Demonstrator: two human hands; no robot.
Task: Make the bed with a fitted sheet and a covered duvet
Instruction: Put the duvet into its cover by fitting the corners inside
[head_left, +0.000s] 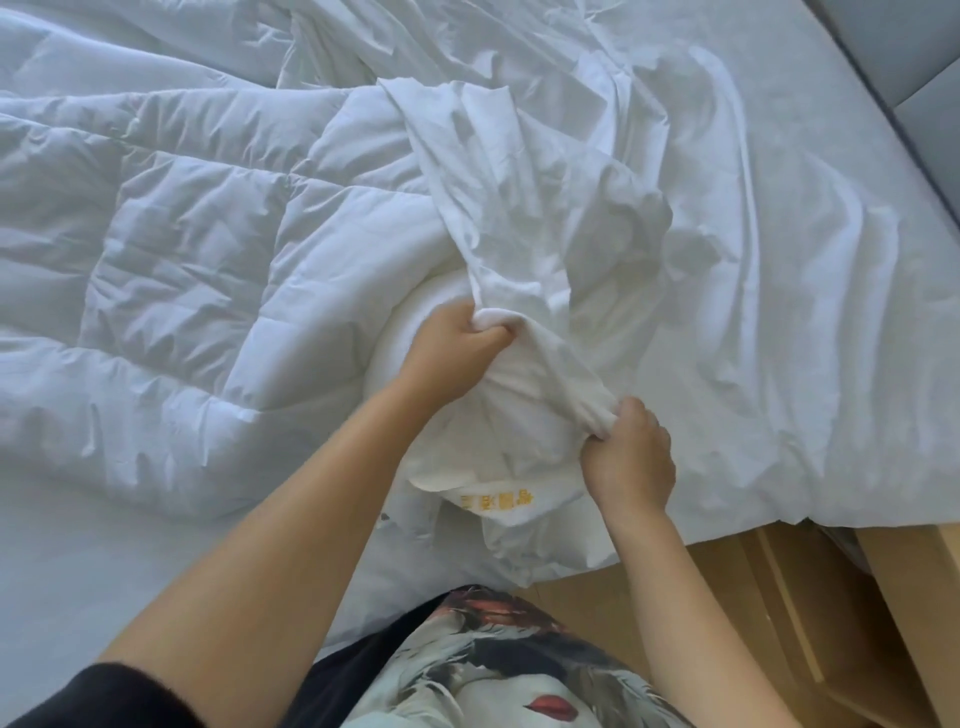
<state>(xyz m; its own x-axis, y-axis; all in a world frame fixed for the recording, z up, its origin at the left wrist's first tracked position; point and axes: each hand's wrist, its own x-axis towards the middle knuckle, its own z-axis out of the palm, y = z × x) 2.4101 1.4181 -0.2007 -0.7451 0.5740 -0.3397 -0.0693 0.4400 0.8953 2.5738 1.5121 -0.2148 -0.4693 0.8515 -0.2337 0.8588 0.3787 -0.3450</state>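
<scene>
A white quilted duvet (171, 234) lies spread over the left half of the bed. Its near corner, with a yellow-printed label (498, 501), is bunched at the bed's front edge. A thin white duvet cover (545, 208) is draped over that corner and runs off to the right. My left hand (457, 345) grips a fold of the cover's edge on top of the bunched corner. My right hand (631, 452) grips the same edge lower and to the right. White sheet (78, 571) covers the mattress at the lower left.
A grey padded headboard (909, 57) runs along the top right. Wooden floor (701, 597) and a light wooden piece of furniture (904, 597) lie at the lower right, beside the bed's corner. My patterned clothing (493, 670) fills the bottom centre.
</scene>
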